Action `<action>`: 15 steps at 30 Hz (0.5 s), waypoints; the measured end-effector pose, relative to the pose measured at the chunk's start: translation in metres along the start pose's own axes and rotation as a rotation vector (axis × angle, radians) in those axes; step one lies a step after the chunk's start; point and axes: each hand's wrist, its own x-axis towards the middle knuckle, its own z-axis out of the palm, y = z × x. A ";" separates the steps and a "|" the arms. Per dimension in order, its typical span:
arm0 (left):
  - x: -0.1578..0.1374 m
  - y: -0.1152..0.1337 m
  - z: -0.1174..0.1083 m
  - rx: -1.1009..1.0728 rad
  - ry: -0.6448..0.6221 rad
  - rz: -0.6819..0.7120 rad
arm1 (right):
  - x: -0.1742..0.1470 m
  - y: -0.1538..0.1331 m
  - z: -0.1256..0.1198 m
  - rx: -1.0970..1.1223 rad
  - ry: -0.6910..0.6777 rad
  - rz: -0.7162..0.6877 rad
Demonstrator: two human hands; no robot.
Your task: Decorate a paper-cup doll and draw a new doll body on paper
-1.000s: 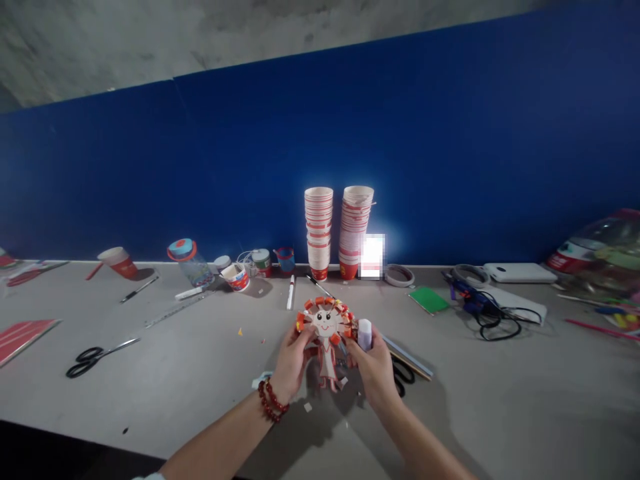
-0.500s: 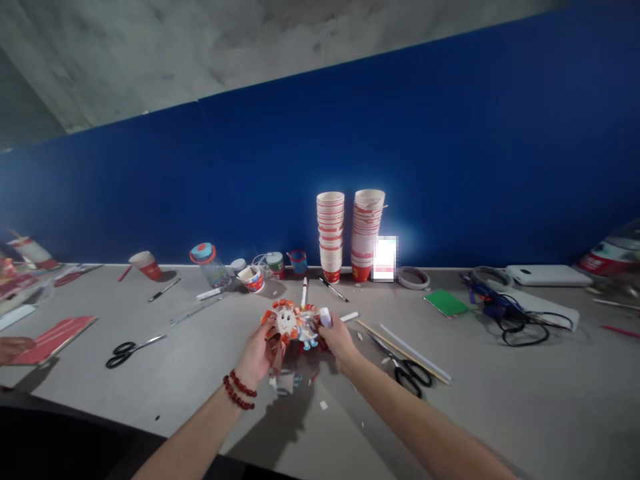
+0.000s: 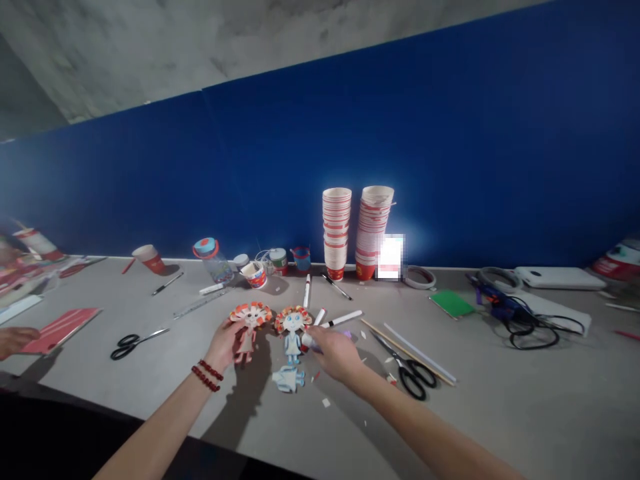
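My left hand (image 3: 225, 345) is closed on a paper doll (image 3: 246, 341) with a frilly red-and-orange head and a pinkish dress, held upright over the table. A second paper doll (image 3: 293, 340), with a similar frilled head, blue eyes and a pale blue outfit, is at the fingertips of my right hand (image 3: 334, 352), which touch its right edge. That hand is closed around a white-and-purple tube (image 3: 310, 343) that looks like a glue stick, partly covered by the fingers. Below lies a cut-out paper doll body (image 3: 287, 379) in pale blue, flat on the table.
Black-handled scissors (image 3: 415, 373) and a wooden stick (image 3: 410, 353) lie right, other scissors (image 3: 131, 343) left. Markers (image 3: 307, 291) lie beyond the dolls. Cup stacks (image 3: 336, 233) stand near the blue partition (image 3: 280, 167). At far left, another person's hand (image 3: 15, 341) touches a red sheet (image 3: 63, 330).
My hands have moved apart, the left going left with its doll. The dolls, overlapping before, are now separate, and the blue doll shows whole. The view has shifted slightly.
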 end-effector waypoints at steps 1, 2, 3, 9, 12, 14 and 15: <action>-0.001 -0.001 0.000 0.089 -0.014 0.030 | 0.001 -0.001 0.001 -0.036 -0.023 -0.024; -0.002 -0.002 -0.001 0.188 -0.022 0.072 | 0.002 -0.002 0.002 -0.069 -0.033 -0.040; -0.003 -0.002 -0.001 0.289 -0.021 0.127 | 0.002 -0.002 0.002 -0.099 -0.036 -0.048; -0.017 -0.004 0.000 0.737 0.079 0.537 | -0.002 0.015 -0.005 -0.173 -0.004 -0.063; -0.040 -0.016 0.011 0.909 0.002 0.699 | -0.004 0.028 -0.009 -0.155 0.017 -0.037; -0.056 -0.027 0.020 1.209 -0.221 0.854 | -0.003 0.036 -0.012 -0.138 0.039 -0.034; -0.062 -0.032 0.025 1.367 -0.334 0.928 | -0.003 0.040 -0.014 -0.134 0.047 -0.039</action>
